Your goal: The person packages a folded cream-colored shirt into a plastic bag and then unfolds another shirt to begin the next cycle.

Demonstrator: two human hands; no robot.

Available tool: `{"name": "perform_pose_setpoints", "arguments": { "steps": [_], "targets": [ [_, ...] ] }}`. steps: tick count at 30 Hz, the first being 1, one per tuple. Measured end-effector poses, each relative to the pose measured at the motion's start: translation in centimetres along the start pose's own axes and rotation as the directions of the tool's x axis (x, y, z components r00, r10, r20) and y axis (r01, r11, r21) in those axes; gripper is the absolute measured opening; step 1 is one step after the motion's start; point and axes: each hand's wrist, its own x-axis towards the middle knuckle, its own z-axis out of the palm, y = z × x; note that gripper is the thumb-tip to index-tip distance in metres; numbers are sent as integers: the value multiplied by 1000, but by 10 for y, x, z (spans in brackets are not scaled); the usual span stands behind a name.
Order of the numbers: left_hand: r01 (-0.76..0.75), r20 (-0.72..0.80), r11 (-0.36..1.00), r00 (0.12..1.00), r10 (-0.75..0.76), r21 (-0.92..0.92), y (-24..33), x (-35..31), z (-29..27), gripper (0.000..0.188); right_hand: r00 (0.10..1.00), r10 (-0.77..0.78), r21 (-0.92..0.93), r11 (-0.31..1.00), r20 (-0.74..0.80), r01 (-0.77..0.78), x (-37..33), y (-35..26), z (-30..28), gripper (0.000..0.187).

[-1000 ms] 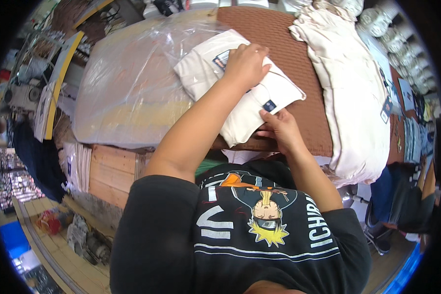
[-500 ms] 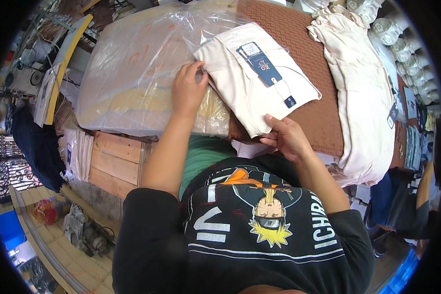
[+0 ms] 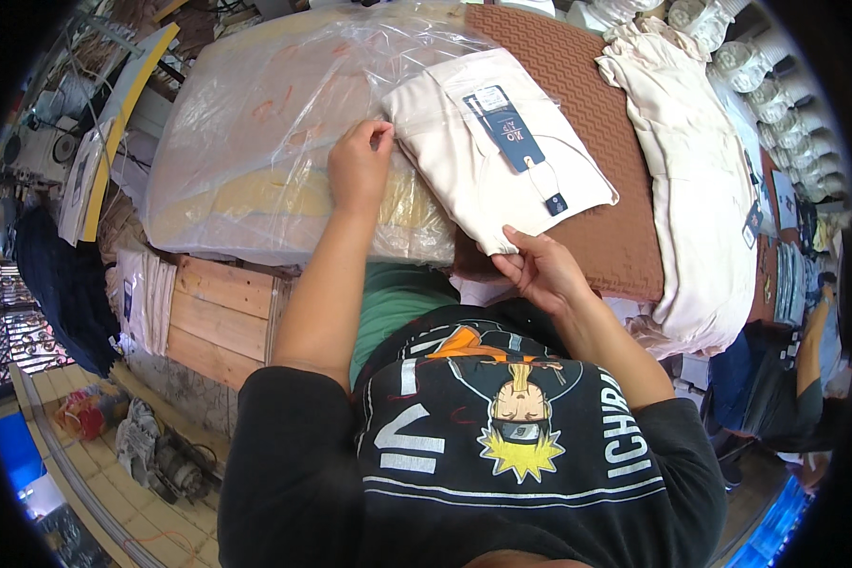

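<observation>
while the folded cream garment (image 3: 497,151) lies on the brown mat (image 3: 577,85) at 12 o'clock, left hand (image 3: 358,166) pinches the clear plastic bag (image 3: 256,123) edge at its 9 o'clock, right hand (image 3: 540,270) grips the garment's near corner at 6. step looks like bagging. next prob needs bag mouth opened w/ left, garment slid in.

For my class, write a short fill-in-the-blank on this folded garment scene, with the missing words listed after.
1. The folded cream garment lies partly on a ____ textured mat.
2. A dark ____ hang tag lies on top of the garment.
3. The left hand pinches the clear ____ bag beside the garment.
4. The right hand holds the garment's near ____.

Missing words: brown; blue; plastic; corner
</observation>
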Motion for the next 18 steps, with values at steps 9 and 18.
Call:
{"name": "perform_pose_setpoints", "arguments": {
  "steps": [9,18],
  "targets": [
    [97,42,981,995,-91,-167,3,-10,-5,14,992,90,159,982,89,-103,20,12,16,27],
    [-354,136,935,926,352,-11,71,9,-6,33,996,21,-132,991,91,-8,-28,-20,-11,38]
  ]
}}
